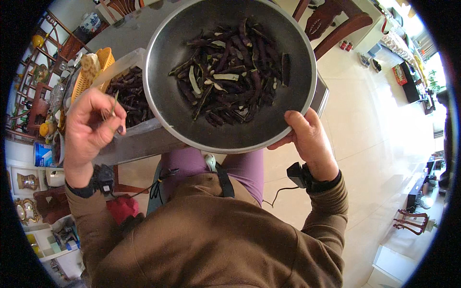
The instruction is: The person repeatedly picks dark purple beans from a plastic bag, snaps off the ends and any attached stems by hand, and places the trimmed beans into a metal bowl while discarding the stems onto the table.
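A wide steel bowl (288,118) is tilted before me, its inside facing up at the view. Dark purple bean pods (237,64), some snapped or split, lie in it with a few loose pale beans and white inner sides showing. My right hand (306,133) grips the rim at the lower right, thumb over the edge and fingers beneath. Left of the bowl, my left hand (92,122) pinches a thin greenish strand (115,102), perhaps a pod's string. Below and behind that hand, a plastic-lined container (124,59) holds more dark pods (129,93).
A yellow plastic basket (104,57) stands on the grey table (119,36), left of the bowl. Beside the table are carved wooden chairs (338,21). A blue-and-white tin (44,154) is at far left. Cables (155,189) hang near my lap.
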The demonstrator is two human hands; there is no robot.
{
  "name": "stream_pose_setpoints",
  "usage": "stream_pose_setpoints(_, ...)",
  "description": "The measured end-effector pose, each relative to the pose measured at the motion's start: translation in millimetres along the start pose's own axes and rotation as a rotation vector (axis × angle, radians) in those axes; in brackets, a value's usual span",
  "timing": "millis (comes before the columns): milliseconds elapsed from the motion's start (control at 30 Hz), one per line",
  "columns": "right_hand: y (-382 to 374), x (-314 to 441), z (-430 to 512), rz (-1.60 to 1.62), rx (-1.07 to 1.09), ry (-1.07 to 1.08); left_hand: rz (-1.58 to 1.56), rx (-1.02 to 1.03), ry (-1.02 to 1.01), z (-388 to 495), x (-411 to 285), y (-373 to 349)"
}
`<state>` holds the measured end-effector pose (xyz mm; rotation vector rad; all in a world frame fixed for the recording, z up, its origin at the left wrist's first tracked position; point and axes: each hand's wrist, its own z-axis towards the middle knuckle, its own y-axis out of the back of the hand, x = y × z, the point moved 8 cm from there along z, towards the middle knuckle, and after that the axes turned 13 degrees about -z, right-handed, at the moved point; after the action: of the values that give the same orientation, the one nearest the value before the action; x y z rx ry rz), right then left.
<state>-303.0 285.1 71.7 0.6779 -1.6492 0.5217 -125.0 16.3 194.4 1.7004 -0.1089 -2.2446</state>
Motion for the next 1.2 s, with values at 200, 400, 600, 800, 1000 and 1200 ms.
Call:
stream_pose_setpoints(200, 2.7, 8.4, 6.5, 0.01, -0.019, 0.055, -0.167, -0.161, 0.12, -30.5, 59.3, 15.0)
stream_pose_setpoints(400, 10.0, 11.7, 12.0, 0.027, -0.078, 0.026, -0.01, -0.271, 0.117, -24.8, 96.8, 16.4)
stream_pose_setpoints(600, 22.8, 21.6, 17.5, -0.064, -0.186, 0.057, 0.277, -0.287, 0.013, 0.5, 126.3, -13.1)
stream_pose_setpoints(800, 30.8, 20.3, 26.8, -0.1, -0.255, 0.024, 0.469, -0.152, 0.057, 22.3, 161.0, -45.3)
stream_pose_setpoints(1000, 41.8, 27.3, 48.6, -0.122, -0.25, 0.006, 0.546, -0.262, -0.141, 11.6, 140.6, -34.8)
stream_pose_setpoints(1200, 36.4, 54.4, 111.5, 0.05, -0.117, 0.081, 0.531, -0.334, -0.199, -18.0, 128.1, -21.1)
